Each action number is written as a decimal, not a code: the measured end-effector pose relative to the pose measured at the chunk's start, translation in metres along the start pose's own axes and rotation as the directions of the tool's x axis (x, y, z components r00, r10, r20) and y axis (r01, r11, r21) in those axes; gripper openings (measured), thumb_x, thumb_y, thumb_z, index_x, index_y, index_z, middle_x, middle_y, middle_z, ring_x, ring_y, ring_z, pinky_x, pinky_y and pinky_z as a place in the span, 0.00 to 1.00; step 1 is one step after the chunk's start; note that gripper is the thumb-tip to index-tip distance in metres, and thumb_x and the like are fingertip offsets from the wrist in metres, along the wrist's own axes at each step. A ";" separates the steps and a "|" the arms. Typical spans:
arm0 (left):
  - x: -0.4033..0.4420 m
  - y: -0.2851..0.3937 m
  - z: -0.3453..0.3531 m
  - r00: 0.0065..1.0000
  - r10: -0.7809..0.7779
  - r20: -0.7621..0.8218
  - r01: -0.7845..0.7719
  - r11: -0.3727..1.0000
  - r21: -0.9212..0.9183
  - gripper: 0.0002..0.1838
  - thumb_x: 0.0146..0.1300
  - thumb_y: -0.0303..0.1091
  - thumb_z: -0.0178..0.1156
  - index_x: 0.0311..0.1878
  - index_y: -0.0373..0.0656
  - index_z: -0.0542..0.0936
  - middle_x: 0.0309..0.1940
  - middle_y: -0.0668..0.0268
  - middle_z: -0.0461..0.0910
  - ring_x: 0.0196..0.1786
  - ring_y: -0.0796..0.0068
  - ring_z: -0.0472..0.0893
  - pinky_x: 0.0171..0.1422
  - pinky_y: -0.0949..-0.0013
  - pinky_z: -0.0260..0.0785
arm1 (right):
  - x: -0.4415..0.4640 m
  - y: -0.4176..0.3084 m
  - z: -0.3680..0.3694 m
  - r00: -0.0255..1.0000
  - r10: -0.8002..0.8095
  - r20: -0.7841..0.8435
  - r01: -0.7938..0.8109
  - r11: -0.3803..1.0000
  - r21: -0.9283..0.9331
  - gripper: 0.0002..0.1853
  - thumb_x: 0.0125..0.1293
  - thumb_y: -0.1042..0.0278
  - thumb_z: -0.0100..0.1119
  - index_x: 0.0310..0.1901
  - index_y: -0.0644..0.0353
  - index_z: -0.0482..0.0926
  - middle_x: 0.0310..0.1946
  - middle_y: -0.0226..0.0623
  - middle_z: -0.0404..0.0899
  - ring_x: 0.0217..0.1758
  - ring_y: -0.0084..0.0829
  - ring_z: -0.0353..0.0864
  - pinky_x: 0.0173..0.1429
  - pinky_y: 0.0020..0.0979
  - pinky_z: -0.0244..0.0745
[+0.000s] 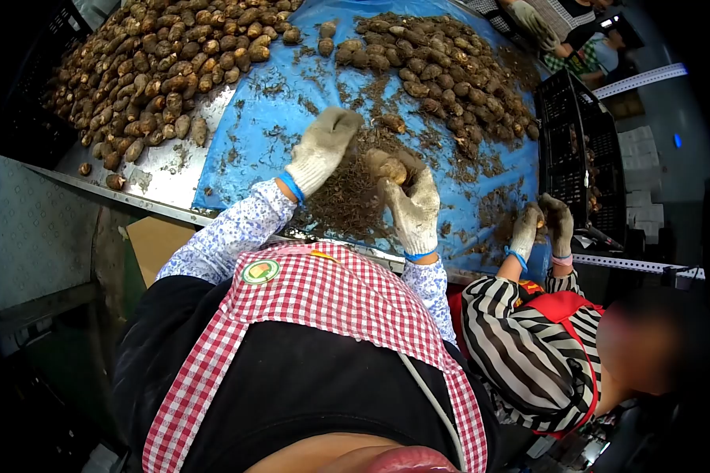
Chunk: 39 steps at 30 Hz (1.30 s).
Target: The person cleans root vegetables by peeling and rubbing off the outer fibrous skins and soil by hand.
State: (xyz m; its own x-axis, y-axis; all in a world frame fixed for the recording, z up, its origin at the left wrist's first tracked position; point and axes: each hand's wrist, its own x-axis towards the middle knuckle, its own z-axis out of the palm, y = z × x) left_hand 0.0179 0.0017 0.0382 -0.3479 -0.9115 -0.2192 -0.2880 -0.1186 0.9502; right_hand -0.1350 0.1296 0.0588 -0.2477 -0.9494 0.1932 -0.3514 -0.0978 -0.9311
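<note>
My right hand (415, 206), in a soiled knit glove, is closed around a small brown taro (387, 167) with a paler end. My left hand (323, 148), gloved the same way, is held just left of it, apart from the taro. Its fingers are bent and pressed together; whatever they hold, if anything, is hidden. Under both hands a heap of dark fibrous scrapings (339, 201) lies on blue plastic sheeting (241, 150). Another taro (392, 122) rests on the sheet just beyond my hands.
A large pile of taros (166, 67) covers the metal tabletop (164, 172) at left. Darker, dirt-covered taros (450, 75) are heaped at back right. Black crates (564, 146) stand at right. Beside me, a co-worker's gloved hands (540, 227) hold a small piece. Another gloved hand (532, 22) shows at top right.
</note>
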 end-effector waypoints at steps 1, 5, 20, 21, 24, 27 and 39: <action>-0.001 0.000 0.002 0.993 0.116 -0.016 -0.116 0.993 0.026 0.17 0.72 0.33 0.52 0.59 0.35 0.75 0.48 0.54 0.82 0.43 0.66 0.82 0.50 0.65 0.78 | 0.001 0.002 0.000 0.999 -0.021 -0.034 0.020 0.999 -0.048 0.26 0.61 0.77 0.67 0.60 0.68 0.71 0.52 0.46 0.80 0.52 0.33 0.82 0.55 0.30 0.79; -0.013 0.008 0.005 0.945 0.220 0.241 -0.201 0.974 -0.102 0.26 0.69 0.35 0.57 0.65 0.32 0.68 0.61 0.49 0.73 0.61 0.59 0.76 0.66 0.60 0.71 | 0.005 0.023 0.000 0.997 -0.047 -0.061 0.041 0.994 -0.102 0.27 0.62 0.77 0.66 0.62 0.65 0.71 0.53 0.45 0.79 0.52 0.31 0.82 0.54 0.29 0.80; -0.010 -0.018 0.025 0.952 0.040 0.302 0.219 0.599 -0.770 0.15 0.76 0.35 0.48 0.53 0.33 0.75 0.46 0.56 0.80 0.44 0.69 0.83 0.45 0.69 0.79 | 0.007 0.021 0.006 0.955 -0.295 0.031 0.279 0.858 -0.431 0.27 0.56 0.73 0.71 0.58 0.60 0.72 0.52 0.46 0.76 0.53 0.44 0.80 0.55 0.39 0.77; -0.011 -0.019 0.023 0.936 0.048 0.348 0.262 0.563 -0.784 0.16 0.75 0.36 0.49 0.54 0.33 0.75 0.47 0.55 0.80 0.46 0.68 0.83 0.45 0.67 0.81 | 0.007 0.021 0.006 0.948 -0.314 0.045 0.301 0.846 -0.439 0.28 0.56 0.73 0.71 0.58 0.60 0.72 0.52 0.46 0.77 0.54 0.43 0.80 0.56 0.39 0.77; -0.014 -0.017 0.018 0.908 0.133 0.397 0.223 0.650 -0.727 0.19 0.74 0.39 0.51 0.58 0.33 0.74 0.50 0.52 0.78 0.50 0.66 0.82 0.45 0.64 0.83 | 0.006 0.042 0.010 0.989 -0.119 -0.092 0.106 0.986 -0.131 0.27 0.59 0.73 0.70 0.60 0.62 0.71 0.56 0.45 0.76 0.58 0.40 0.79 0.60 0.37 0.76; -0.026 -0.001 0.014 0.896 0.222 0.384 -0.007 0.873 -0.488 0.23 0.74 0.40 0.52 0.63 0.32 0.71 0.53 0.51 0.77 0.48 0.68 0.83 0.46 0.67 0.82 | 0.007 0.031 0.003 0.997 0.040 -0.063 -0.049 0.988 -0.147 0.27 0.61 0.73 0.68 0.61 0.64 0.70 0.57 0.45 0.76 0.60 0.37 0.78 0.63 0.36 0.75; -0.031 -0.001 0.014 0.802 0.538 0.262 -0.593 0.770 0.236 0.17 0.69 0.33 0.59 0.57 0.36 0.78 0.49 0.50 0.81 0.54 0.59 0.81 0.58 0.62 0.74 | 0.027 0.027 -0.007 1.000 -0.012 0.015 0.017 0.885 -0.465 0.16 0.69 0.65 0.60 0.48 0.71 0.79 0.41 0.52 0.80 0.44 0.45 0.80 0.48 0.40 0.76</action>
State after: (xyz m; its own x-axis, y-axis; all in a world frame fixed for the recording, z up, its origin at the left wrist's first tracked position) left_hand 0.0164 0.0360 0.0407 -0.6671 -0.6914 0.2774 -0.2261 0.5426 0.8090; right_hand -0.1575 0.1038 0.0407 -0.2301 -0.9525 0.1994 -0.7352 0.0359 -0.6768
